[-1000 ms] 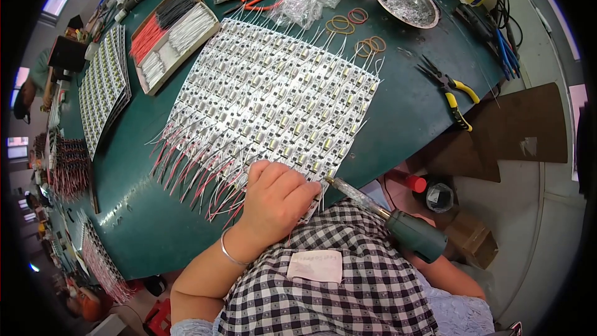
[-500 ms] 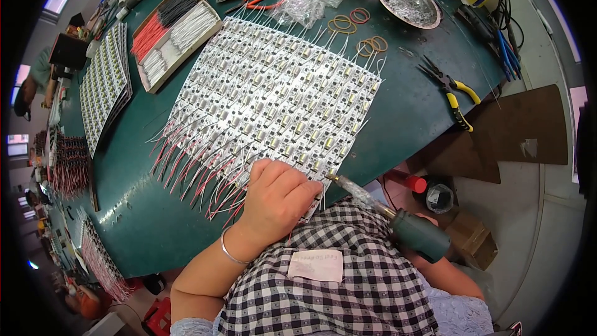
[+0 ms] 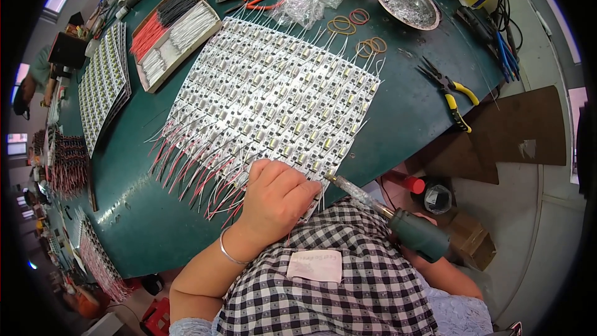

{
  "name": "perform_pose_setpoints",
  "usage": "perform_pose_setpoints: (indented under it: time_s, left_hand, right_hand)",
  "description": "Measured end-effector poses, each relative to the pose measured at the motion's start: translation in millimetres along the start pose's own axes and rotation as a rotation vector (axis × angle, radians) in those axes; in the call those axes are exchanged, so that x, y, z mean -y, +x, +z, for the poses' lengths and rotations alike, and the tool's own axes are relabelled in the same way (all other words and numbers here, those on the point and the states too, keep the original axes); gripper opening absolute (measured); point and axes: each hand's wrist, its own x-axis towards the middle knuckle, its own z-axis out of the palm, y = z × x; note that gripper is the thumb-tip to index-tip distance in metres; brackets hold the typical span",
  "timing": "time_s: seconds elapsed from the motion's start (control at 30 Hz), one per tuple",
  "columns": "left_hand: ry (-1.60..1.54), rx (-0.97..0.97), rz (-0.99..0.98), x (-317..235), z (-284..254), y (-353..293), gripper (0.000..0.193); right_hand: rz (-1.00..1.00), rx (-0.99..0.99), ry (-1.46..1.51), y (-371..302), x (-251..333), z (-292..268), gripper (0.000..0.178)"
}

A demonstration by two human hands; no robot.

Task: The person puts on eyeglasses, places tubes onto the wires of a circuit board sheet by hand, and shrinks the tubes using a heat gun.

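the left hand (image 3: 277, 202), fingers curled, rests on the near corner of the white circuit-board sheet (image 3: 273, 93) on the green desk (image 3: 398, 112); whether it pinches anything can't be made out. apart from it, the right hand (image 3: 411, 257), mostly hidden, is wrapped round a green-handled soldering iron (image 3: 418, 235), tip at the sheet's edge.

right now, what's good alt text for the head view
A left hand rests on a white circuit-board panel trailing wires, while the right hand, mostly hidden, holds a soldering iron at its near corner. Yellow-handled pliers lie beyond on the green table.
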Motion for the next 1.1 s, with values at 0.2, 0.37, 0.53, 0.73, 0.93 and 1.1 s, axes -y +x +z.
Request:
perform_pose_setpoints:
  time_s: [0.2, 0.37, 0.53, 0.73, 0.93, 1.1]
  left_hand:
    - [0.003, -0.002, 0.003, -1, 0, -1, 0.022]
    - [-0.001, -0.002, 0.005, 0, 1, 2, 0.021]
    - [0.001, -0.002, 0.007, 2, 1, 4, 0.021]
    - [0.028, -0.014, 0.002, 3, -6, -2, 0.022]
    - [-0.052, 0.026, 0.033, 1, 4, -8, 0.018]
    - [-0.084, 0.049, 0.029, 2, -1, -9, 0.019]
  right_hand:
    - [-0.094, -0.019, -0.062, -3, -6, 2, 0.020]
    - [-0.155, 0.001, -0.067, -3, -14, 2, 0.021]
    - [-0.024, -0.022, -0.084, -5, -9, -2, 0.020]
    - [0.189, -0.109, 0.331, -7, -13, 2, 0.031]
    - [0.236, -0.192, 0.501, -2, -5, 12, 0.056]
    - [0.253, -0.231, 0.534, -7, -3, 12, 0.039]
